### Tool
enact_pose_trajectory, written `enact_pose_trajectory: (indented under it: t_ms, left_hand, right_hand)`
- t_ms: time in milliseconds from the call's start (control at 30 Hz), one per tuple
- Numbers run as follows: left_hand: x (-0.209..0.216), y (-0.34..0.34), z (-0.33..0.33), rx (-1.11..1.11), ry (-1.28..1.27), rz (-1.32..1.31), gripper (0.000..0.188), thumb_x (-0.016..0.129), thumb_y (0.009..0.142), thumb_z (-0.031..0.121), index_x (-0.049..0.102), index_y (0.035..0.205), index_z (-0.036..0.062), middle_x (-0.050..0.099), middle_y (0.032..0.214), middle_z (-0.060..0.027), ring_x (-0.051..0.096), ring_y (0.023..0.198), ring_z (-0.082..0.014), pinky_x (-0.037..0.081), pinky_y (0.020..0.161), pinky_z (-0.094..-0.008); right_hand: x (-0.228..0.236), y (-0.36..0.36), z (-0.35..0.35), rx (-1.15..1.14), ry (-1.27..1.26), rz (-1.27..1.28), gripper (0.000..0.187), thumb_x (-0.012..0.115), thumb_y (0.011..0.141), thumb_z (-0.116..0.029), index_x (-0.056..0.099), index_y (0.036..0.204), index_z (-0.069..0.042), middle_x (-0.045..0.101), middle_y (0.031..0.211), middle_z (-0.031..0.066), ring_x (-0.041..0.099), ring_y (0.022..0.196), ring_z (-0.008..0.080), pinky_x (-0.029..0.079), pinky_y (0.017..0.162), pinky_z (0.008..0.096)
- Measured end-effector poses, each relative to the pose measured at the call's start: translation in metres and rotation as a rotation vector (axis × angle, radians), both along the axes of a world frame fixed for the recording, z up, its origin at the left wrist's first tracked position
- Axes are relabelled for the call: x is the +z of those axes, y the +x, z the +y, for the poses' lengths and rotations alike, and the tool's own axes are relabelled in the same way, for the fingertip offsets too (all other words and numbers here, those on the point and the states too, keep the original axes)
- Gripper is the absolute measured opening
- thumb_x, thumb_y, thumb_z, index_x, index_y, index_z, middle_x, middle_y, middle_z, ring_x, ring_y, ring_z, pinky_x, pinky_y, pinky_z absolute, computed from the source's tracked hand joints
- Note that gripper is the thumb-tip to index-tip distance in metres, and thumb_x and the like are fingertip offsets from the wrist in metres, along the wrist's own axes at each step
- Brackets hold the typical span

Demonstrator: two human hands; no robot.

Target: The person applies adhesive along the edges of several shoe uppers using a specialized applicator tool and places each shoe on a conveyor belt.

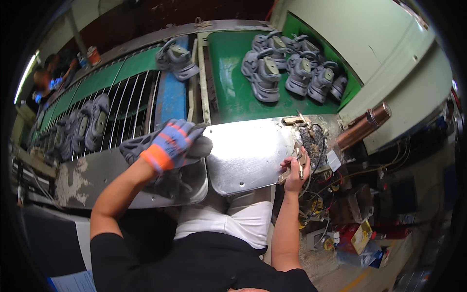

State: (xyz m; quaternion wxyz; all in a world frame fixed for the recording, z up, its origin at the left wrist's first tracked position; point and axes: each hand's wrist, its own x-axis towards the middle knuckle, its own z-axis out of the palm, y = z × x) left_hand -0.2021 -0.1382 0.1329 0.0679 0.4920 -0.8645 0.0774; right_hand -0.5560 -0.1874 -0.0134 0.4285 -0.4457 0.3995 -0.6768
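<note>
Gray sneaker (135,147), 2 hands
Our left hand (171,142) grips it (firmly is best); our right hand (294,176) clasps a metal pen-shaped tool (300,170).

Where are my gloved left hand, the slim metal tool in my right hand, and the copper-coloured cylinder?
Gloved left hand (172,142): head view, back of the glove.
Slim metal tool (300,170): head view, its shaft.
Copper-coloured cylinder (361,129): head view, middle of its curved side.
</note>
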Motion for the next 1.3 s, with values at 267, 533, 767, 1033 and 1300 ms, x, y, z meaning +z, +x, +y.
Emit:
enact_pose_trajectory:
  t_ms: [267, 533, 767, 1033, 1300]
  left_hand:
    - [0.036, 0.049, 0.089, 0.098, -0.562, 1.027, 0.096, 0.089, 0.058, 0.037, 0.046, 0.134, -0.0019, 0.055, 0.128, -0.0183, 0.055, 0.117, -0.0289, 0.044, 0.101, -0.0423]
    - [0.056, 0.028, 0.045, 0.056, -0.031, 1.312, 0.099, 0.085, 0.059, 0.048, 0.046, 0.132, -0.0062, 0.061, 0.117, -0.0156, 0.06, 0.108, -0.0227, 0.046, 0.096, -0.0356]
    - [0.053, 0.032, 0.018, -0.094, -0.03, 1.276, 0.091, 0.086, 0.062, 0.041, 0.049, 0.13, -0.0051, 0.061, 0.116, -0.0146, 0.06, 0.107, -0.0218, 0.047, 0.094, -0.0348]
    - [0.054, 0.031, 0.002, -0.046, 0.057, 1.326, 0.084, 0.081, 0.067, 0.044, 0.05, 0.13, -0.0027, 0.062, 0.115, -0.0113, 0.059, 0.108, -0.0196, 0.046, 0.094, -0.0324]
    - [0.032, 0.052, -0.017, -0.027, 0.038, 1.394, 0.086, 0.075, 0.071, 0.054, 0.05, 0.13, -0.0026, 0.062, 0.112, -0.009, 0.059, 0.104, -0.0173, 0.047, 0.092, -0.0308]
  right_hand:
    - [0.001, 0.01, -0.007, -0.345, 0.027, -0.17, 0.053, 0.051, 0.096, -0.014, 0.029, 0.142, -0.004, 0.06, 0.088, 0.0094, 0.058, 0.077, 0.0177, 0.048, 0.074, 0.0305]
    - [0.053, 0.064, 0.071, 0.423, 0.116, 0.013, 0.049, 0.051, 0.094, -0.016, 0.04, 0.135, 0.007, 0.058, 0.071, 0.0107, 0.058, 0.06, 0.0192, 0.049, 0.06, 0.0316]
    - [0.155, 0.108, 0.079, 0.649, -0.427, 0.228, 0.047, 0.06, 0.088, -0.013, 0.049, 0.128, 0.008, 0.064, 0.073, 0.0117, 0.063, 0.064, 0.0151, 0.051, 0.06, 0.0281]
    - [0.195, 0.161, 0.035, 0.645, -0.52, 0.328, 0.046, 0.064, 0.083, -0.005, 0.054, 0.128, -0.003, 0.059, 0.074, 0.0036, 0.051, 0.057, 0.0104, 0.044, 0.054, 0.0254]
    - [0.113, 0.158, 0.043, 0.662, -0.381, 0.048, 0.042, 0.055, 0.093, -0.011, 0.045, 0.129, 0.008, 0.049, 0.062, 0.0058, 0.047, 0.051, 0.0123, 0.042, 0.05, 0.0269]
